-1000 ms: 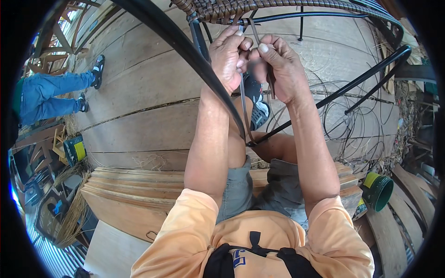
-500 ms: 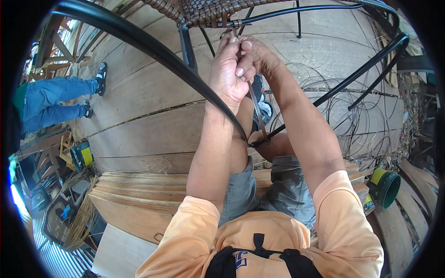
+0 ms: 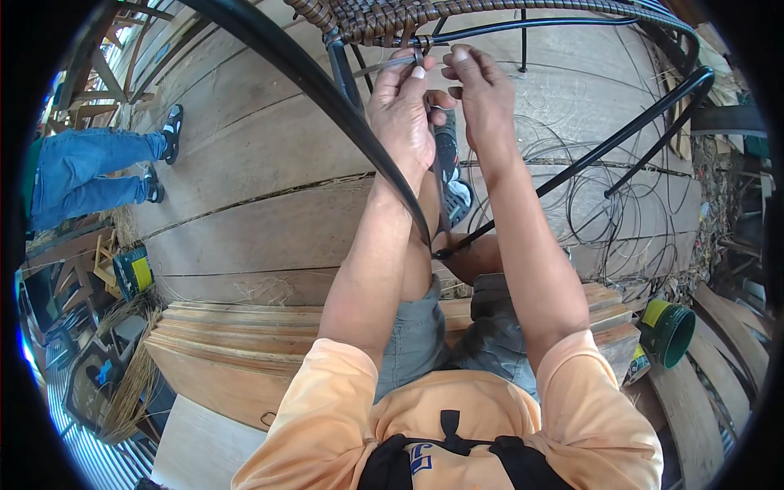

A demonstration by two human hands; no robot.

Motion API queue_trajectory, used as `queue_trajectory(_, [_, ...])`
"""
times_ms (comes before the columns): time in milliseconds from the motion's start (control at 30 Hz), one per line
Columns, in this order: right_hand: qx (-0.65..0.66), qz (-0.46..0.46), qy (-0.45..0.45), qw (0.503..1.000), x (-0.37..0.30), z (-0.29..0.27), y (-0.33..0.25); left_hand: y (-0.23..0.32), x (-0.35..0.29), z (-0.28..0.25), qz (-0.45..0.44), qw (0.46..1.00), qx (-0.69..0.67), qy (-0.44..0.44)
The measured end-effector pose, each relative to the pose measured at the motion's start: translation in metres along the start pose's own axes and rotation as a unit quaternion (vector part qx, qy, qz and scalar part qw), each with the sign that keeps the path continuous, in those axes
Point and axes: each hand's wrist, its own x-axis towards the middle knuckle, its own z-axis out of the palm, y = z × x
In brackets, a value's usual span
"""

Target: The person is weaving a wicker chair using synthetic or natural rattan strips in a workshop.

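Dark brown woven wickerwork (image 3: 384, 23) covers part of a black metal furniture frame (image 3: 318, 90) at the top of the view. Just under its edge my left hand (image 3: 404, 131) pinches a flat brown strip (image 3: 419, 55) close to the frame's bar. A length of strip hangs below the hand toward my legs, and a greyish end (image 3: 384, 64) sticks out leftward by the fingers. Close by on the right is my right hand (image 3: 488, 98), its fingers loosely bent and apart, with nothing visible in them.
Black frame bars (image 3: 629, 131) cross on both sides of my arms. Loose thin strands (image 3: 604, 212) lie coiled on the plank floor (image 3: 245, 147) to the right. Another person's legs (image 3: 94, 167) are at the left. Green buckets (image 3: 665, 335) stand on either side. Stacked boards (image 3: 237, 339) are beneath me.
My right hand has come away from my left hand and the strip, moving up and to the right. My left hand stays near the wickerwork's edge. The view has shifted slightly.
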Motion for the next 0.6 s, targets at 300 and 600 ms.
queue_trajectory(300, [0.218,0.103,-0.078,0.967,-0.011,0.025,-0.016,0.004,-0.006,0.002,0.304,0.873,0.38,0.015])
queue_trajectory(600, [0.192,0.1,-0.049,0.975,-0.009,0.025,-0.017,0.006,-0.008,-0.008,0.165,0.969,0.151,-0.104])
